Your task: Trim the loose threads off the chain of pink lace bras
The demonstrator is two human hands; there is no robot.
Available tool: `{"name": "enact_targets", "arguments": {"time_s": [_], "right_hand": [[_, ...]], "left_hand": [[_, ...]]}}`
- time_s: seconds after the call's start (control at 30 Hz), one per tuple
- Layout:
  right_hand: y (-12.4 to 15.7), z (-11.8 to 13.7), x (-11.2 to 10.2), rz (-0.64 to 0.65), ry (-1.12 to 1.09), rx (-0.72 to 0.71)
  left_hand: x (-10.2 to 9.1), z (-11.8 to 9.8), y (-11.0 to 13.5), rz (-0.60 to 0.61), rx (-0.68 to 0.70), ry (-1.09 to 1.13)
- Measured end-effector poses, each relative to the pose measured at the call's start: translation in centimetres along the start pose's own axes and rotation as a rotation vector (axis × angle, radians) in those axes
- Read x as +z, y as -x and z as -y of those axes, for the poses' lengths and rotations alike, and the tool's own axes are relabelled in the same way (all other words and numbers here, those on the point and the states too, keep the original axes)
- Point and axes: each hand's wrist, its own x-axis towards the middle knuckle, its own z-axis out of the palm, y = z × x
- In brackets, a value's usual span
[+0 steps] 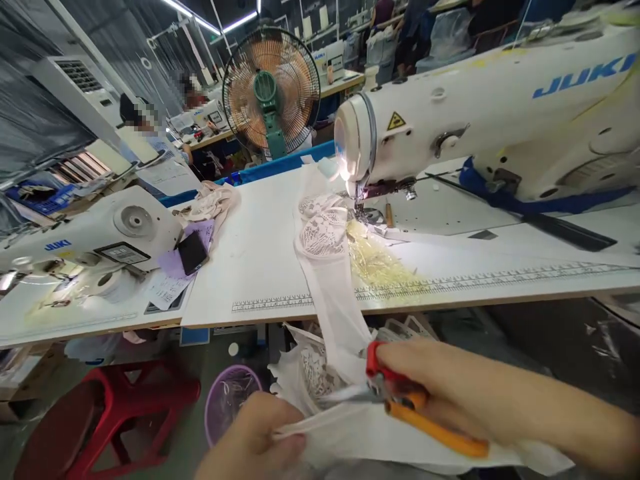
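Observation:
My left hand (pixel 255 440) is closed, pinching the edge of a white fabric strip (pixel 345 430) low in the view. In my right hand (pixel 425 373) are scissors (pixel 435 427) with red and orange handles, held above that strip. Their blades point left toward my left hand; motion blur hides whether they touch the cloth. Pale lace bra pieces (pixel 325 237) lie on the table by the sewing machine's needle and hang over the front edge to my hands. More lace (pixel 320 373) hangs beneath the table edge.
A large white sewing machine (pixel 480 107) stands at right, beside yellow thread scraps (pixel 383 260). Another sewing machine (pixel 100 233), a phone (pixel 193 253) and bunched fabric (pixel 215 203) are left. Below are a red stool (pixel 135 413) and a purple bin (pixel 210 407). A fan (pixel 267 93) stands behind.

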Motion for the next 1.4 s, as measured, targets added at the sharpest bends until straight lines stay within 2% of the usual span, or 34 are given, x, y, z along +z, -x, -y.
{"name": "enact_targets", "arguments": {"time_s": [0.1,0.17,0.27,0.37,0.5,0.57,0.67,0.8,0.87,0.97,1.27,1.4], "right_hand": [[-1.2,-1.3,-1.6,-0.008,0.004,0.057],[-2.2,-1.9,-1.8,-0.031,0.015,0.081],[-3.6,-2.1,-1.9,-0.019,0.018,0.085],[-4.4,-1.4,-2.1,0.024,-0.013,0.08],[-5.1,-0.3,-2.6,0.085,-0.064,0.044],[-5.5,0.0,-2.9,0.112,-0.044,0.016],[-6.0,-0.3,-3.3,0.137,-0.001,-0.013],[-6.4,-0.9,-3.8,0.155,0.042,-0.047],[-6.5,-1.0,-4.0,0.147,0.043,-0.051],[-6.7,-1.0,-4.2,0.14,0.039,-0.059],[-6.6,-0.7,-4.3,0.123,0.045,-0.069],[-6.5,-1.0,-4.2,0.115,0.02,-0.081]], "left_hand": [[-1.7,0.2,-1.5,0.181,0.024,-0.091],[-2.1,0.6,-2.7,0.205,0.041,-0.121],[-1.6,0.8,-3.9,0.225,0.108,-0.276],[-0.1,0.1,-4.4,0.16,0.206,-0.387],[2.8,-1.5,-5.5,0.025,0.434,-0.368],[4.0,-2.2,-6.2,-0.025,0.467,-0.354],[4.8,-2.8,-7.2,-0.035,0.361,-0.225],[4.6,-3.3,-7.9,0.073,0.089,0.146],[4.3,-3.4,-8.1,0.107,0.006,0.265],[4.2,-3.4,-8.3,0.107,-0.011,0.349],[4.3,-3.4,-8.5,0.048,-0.08,0.374],[4.5,-3.6,-8.7,0.09,-0.101,0.439]]}}
